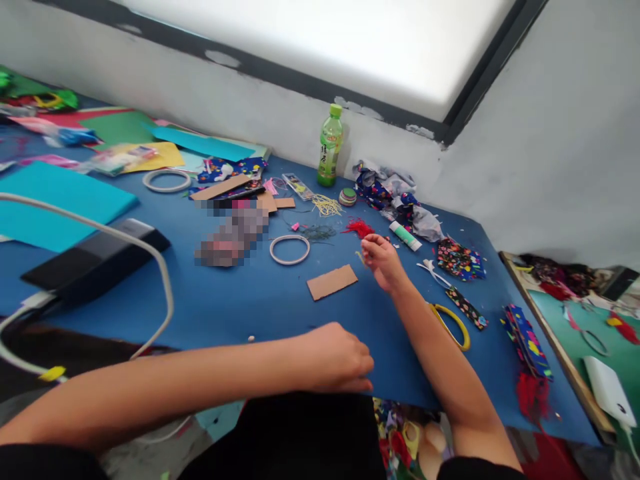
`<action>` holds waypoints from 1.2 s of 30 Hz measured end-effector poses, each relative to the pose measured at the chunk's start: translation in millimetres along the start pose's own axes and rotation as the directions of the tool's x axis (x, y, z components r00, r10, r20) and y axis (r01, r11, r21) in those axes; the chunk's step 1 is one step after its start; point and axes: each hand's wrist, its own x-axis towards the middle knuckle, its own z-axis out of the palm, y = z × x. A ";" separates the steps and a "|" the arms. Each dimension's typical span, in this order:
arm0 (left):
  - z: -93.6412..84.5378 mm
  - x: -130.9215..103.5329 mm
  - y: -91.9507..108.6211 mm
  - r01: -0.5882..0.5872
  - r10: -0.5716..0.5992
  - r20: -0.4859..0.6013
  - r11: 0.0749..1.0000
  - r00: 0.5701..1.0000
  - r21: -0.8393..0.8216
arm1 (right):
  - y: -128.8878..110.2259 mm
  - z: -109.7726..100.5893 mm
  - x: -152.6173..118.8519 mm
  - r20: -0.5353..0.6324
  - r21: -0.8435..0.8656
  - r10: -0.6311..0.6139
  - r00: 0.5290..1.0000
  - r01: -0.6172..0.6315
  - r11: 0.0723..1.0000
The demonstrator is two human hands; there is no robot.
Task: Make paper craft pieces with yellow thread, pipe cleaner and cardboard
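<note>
My right hand [381, 263] is over the middle of the blue table, its thumb and fingers pinched together. Right beside its fingertips lies a tuft of red threads [359, 228]. A tiny yellow strand shows by the fingers; whether it is gripped I cannot make out. My left hand [340, 360] is low over the table's near edge, back upward, fingers curled together; their inside is hidden. Between the hands and a white ring [290, 250] lies a brown cardboard strip [332, 283]. A yellow-handled tool [455, 327] lies beside my right forearm.
A green bottle [330, 147] stands by the wall, with crumpled floral fabric [385, 190] to its right. A glue stick [405, 236] lies behind my right hand. At left are a black power bank [95, 260], a white cable [167, 287] and blue sheets [60, 200].
</note>
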 end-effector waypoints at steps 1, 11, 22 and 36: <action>5.1 5.7 12.5 -0.004 0.004 -0.001 0.999 1.000 0.038 | -9.3 -3.1 -4.2 0.013 -0.018 -0.010 1.000 0.011 1.000; 83.3 89.8 101.9 -0.212 0.207 -0.103 0.976 0.973 -0.044 | -55.8 -40.4 -106.8 0.113 -0.263 -0.020 0.993 0.049 0.963; 114.8 75.8 93.4 0.166 -0.230 0.015 0.655 0.973 -0.737 | -29.7 -97.3 -247.5 -0.231 -0.228 -0.330 0.915 0.279 0.933; 114.2 75.4 99.2 0.015 -0.379 -0.056 0.182 0.924 -0.983 | 12.8 -109.6 -295.1 -0.266 -0.263 -0.221 0.938 0.150 0.953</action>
